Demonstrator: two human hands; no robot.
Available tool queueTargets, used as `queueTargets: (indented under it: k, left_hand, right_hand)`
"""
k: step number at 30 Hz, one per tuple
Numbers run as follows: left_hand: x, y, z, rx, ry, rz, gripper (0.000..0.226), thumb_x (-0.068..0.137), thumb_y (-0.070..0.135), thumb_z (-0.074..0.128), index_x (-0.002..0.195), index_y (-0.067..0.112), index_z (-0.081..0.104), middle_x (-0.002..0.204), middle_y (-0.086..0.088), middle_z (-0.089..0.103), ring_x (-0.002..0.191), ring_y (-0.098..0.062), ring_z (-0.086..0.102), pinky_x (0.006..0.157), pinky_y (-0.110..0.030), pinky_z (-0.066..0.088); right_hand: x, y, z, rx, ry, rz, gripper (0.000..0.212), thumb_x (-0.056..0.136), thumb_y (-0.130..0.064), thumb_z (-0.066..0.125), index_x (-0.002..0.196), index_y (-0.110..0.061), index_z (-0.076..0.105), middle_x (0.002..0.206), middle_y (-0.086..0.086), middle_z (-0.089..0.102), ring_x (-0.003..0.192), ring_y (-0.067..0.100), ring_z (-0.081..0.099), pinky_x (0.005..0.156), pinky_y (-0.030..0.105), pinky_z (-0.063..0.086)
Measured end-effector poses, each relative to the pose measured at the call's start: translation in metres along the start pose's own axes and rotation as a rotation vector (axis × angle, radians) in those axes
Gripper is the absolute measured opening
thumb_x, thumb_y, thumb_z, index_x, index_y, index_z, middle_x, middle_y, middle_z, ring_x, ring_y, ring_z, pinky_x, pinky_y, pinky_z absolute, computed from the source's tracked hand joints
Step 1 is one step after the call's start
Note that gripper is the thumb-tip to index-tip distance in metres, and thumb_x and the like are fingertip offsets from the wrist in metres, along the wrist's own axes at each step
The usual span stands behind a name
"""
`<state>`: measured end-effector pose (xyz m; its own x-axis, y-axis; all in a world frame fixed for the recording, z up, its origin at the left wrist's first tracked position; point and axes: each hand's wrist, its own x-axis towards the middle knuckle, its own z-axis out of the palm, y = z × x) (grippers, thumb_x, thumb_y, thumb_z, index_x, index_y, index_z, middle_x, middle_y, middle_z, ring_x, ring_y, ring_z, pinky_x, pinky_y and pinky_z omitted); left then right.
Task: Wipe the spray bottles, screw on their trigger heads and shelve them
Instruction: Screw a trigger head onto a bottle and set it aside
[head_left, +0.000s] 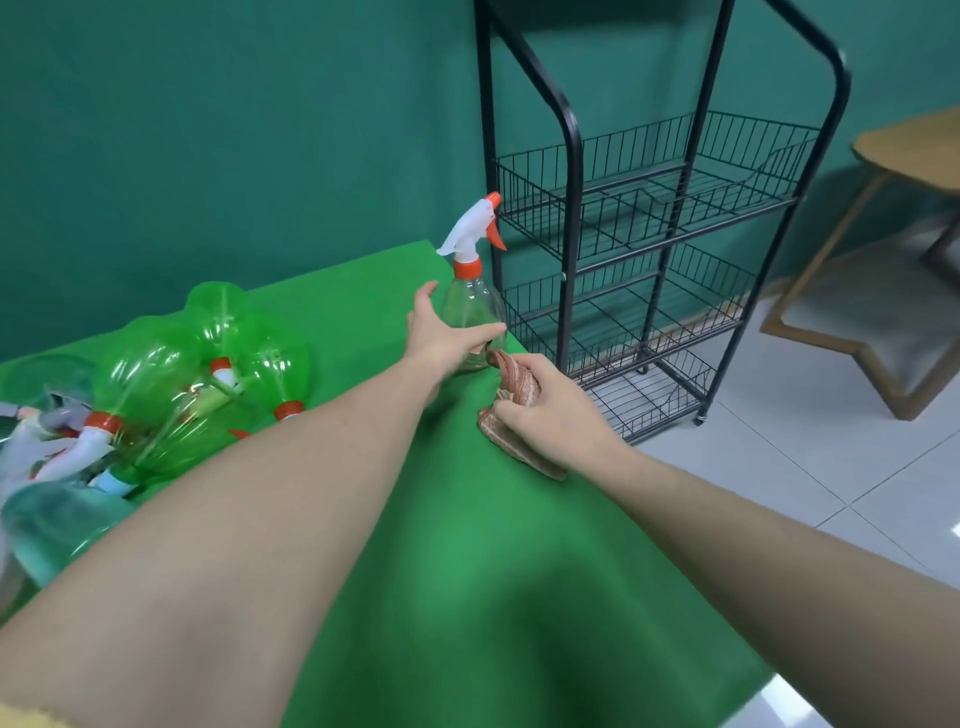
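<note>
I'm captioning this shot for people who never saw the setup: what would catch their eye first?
Probably the upright clear spray bottle with its white and orange trigger head, at the green table's far corner, the left hand reaching around it. Beside it the right hand grips a brownish cloth. A black wire rack stands behind, and green bottles lie heaped at left.

I see glossy clear plastic spray bottle (471, 312), matt green cloth table cover (467, 545), black painted metal wire rack (649, 223), woven brown rag (511, 415), glossy floor tiles (779, 467).
</note>
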<state>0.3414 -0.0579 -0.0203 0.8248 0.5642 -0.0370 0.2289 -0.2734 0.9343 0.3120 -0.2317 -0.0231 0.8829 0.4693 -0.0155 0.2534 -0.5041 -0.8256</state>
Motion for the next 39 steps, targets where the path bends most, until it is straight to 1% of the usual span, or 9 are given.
queueTargets:
  k: [4, 10, 12, 19, 23, 26, 31, 34, 39]
  left_hand:
    - [-0.034, 0.006, -0.019, 0.034, -0.005, -0.007, 0.101, 0.08, 0.036, 0.088, 0.159, 0.029, 0.025, 0.162, -0.007, 0.026, 0.143, -0.025, 0.039, 0.116, -0.041, 0.033]
    - [-0.105, -0.002, -0.067, 0.133, -0.024, 0.061, 0.067, 0.092, 0.036, 0.076, 0.149, 0.026, 0.044, 0.149, -0.006, 0.042, 0.132, -0.024, 0.05, 0.112, -0.046, 0.043]
    - [-0.132, -0.006, -0.089, 0.161, -0.021, 0.066, 0.059, 0.095, 0.034, 0.073, 0.147, 0.025, 0.046, 0.141, -0.002, 0.047, 0.12, -0.02, 0.053, 0.101, -0.034, 0.045]
    - [-0.207, -0.039, -0.175, 0.28, -0.012, 0.086, 0.042, 0.095, 0.023, 0.074, 0.133, 0.025, 0.056, 0.128, -0.007, 0.058, 0.078, -0.011, 0.052, 0.065, -0.023, 0.044]
    - [-0.234, -0.057, -0.218, 0.43, 0.06, 0.141, 0.051, 0.095, 0.021, 0.072, 0.142, 0.021, 0.053, 0.134, -0.001, 0.044, 0.08, 0.003, 0.045, 0.063, -0.001, 0.042]
    - [-0.242, -0.07, -0.247, 0.525, 0.085, 0.123, 0.06, 0.094, 0.03, 0.073, 0.147, 0.027, 0.047, 0.144, 0.002, 0.038, 0.076, 0.005, 0.043, 0.059, -0.008, 0.038]
    - [-0.244, -0.083, -0.271, 0.788, -0.034, 0.125, 0.084, 0.09, 0.04, 0.075, 0.159, 0.033, 0.027, 0.161, 0.004, 0.029, 0.101, -0.023, 0.068, 0.075, -0.037, 0.062]
    - [-0.237, -0.086, -0.266, 0.772, -0.071, 0.114, 0.096, 0.087, 0.039, 0.079, 0.161, 0.038, 0.018, 0.165, 0.0, 0.031, 0.109, -0.023, 0.067, 0.081, -0.038, 0.061]
    - [-0.218, -0.077, -0.253, 0.995, -0.077, 0.136, 0.102, 0.085, 0.052, 0.077, 0.16, 0.045, 0.009, 0.157, -0.006, 0.042, 0.084, -0.018, 0.06, 0.048, -0.025, 0.039]
  right_hand:
    - [-0.019, -0.011, 0.001, -0.018, -0.011, -0.007, 0.05, 0.089, -0.028, 0.065, 0.137, -0.03, 0.051, 0.114, -0.01, 0.065, 0.098, 0.011, 0.061, 0.079, 0.023, 0.041]
    - [-0.069, -0.041, 0.011, -0.012, -0.037, -0.06, 0.046, 0.09, -0.024, 0.065, 0.134, -0.027, 0.054, 0.104, -0.01, 0.062, 0.089, 0.01, 0.057, 0.072, 0.02, 0.036]
    - [-0.087, -0.051, 0.018, -0.01, -0.059, -0.077, 0.046, 0.089, -0.024, 0.065, 0.134, -0.025, 0.054, 0.107, -0.009, 0.064, 0.09, 0.011, 0.059, 0.076, 0.021, 0.038]
    - [-0.137, -0.094, 0.054, -0.044, -0.117, -0.144, 0.044, 0.092, -0.026, 0.063, 0.134, -0.025, 0.053, 0.107, -0.008, 0.063, 0.094, 0.014, 0.062, 0.078, 0.025, 0.045]
    - [-0.153, -0.112, 0.08, -0.053, -0.142, -0.153, 0.042, 0.092, -0.025, 0.063, 0.133, -0.024, 0.053, 0.103, -0.007, 0.063, 0.091, 0.014, 0.063, 0.077, 0.026, 0.047]
    - [-0.158, -0.121, 0.1, -0.088, -0.156, -0.156, 0.04, 0.093, -0.026, 0.062, 0.132, -0.025, 0.053, 0.103, -0.006, 0.065, 0.085, 0.013, 0.062, 0.069, 0.025, 0.044]
    - [-0.152, -0.133, 0.129, -0.141, -0.187, -0.139, 0.04, 0.094, -0.025, 0.06, 0.133, -0.024, 0.052, 0.097, -0.007, 0.064, 0.083, 0.013, 0.063, 0.069, 0.027, 0.048]
    - [-0.145, -0.135, 0.142, -0.166, -0.203, -0.125, 0.039, 0.095, -0.025, 0.06, 0.133, -0.024, 0.052, 0.095, -0.009, 0.063, 0.082, 0.012, 0.064, 0.07, 0.028, 0.052]
    - [-0.137, -0.134, 0.151, -0.188, -0.191, -0.101, 0.038, 0.095, -0.024, 0.059, 0.132, -0.022, 0.053, 0.096, -0.009, 0.062, 0.088, 0.015, 0.065, 0.081, 0.035, 0.055]
